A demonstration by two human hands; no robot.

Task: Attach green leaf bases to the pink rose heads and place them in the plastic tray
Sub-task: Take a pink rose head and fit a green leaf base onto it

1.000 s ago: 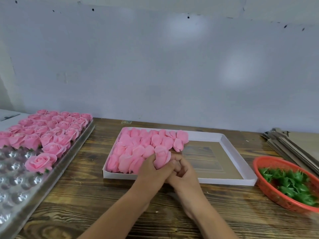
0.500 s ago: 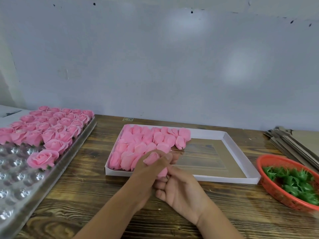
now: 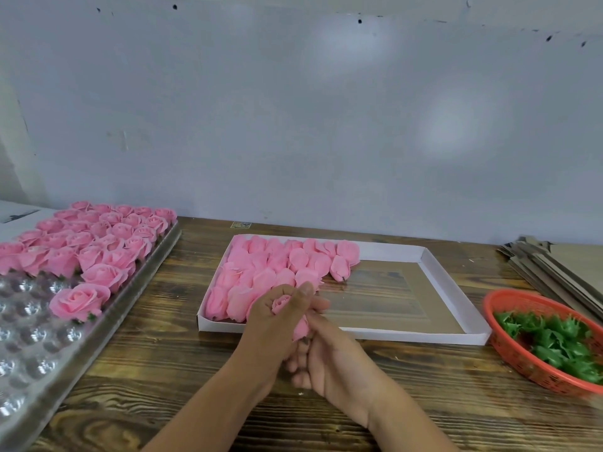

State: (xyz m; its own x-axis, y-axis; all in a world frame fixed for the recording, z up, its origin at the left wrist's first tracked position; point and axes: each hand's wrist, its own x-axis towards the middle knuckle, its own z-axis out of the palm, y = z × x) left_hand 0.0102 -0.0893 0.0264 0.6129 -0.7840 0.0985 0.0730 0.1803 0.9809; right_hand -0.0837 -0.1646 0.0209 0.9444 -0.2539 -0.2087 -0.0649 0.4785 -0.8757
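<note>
If the left hand (image 3: 277, 318) squeezes too hard, the soft pink rose (image 3: 281, 303) could get squashed, or a petal could tear. It could also slip and fall on the worktop (image 3: 169, 363). The left hand is curled around the rose, holding it just in front of the white box (image 3: 434, 265). The right hand (image 3: 329, 363) sits under it, palm up, with bent fingers (image 3: 301, 350) touching the bottom of the rose. I think a green leaf (image 3: 554, 340) comes next, then the plastic tray (image 3: 36, 347).
</note>
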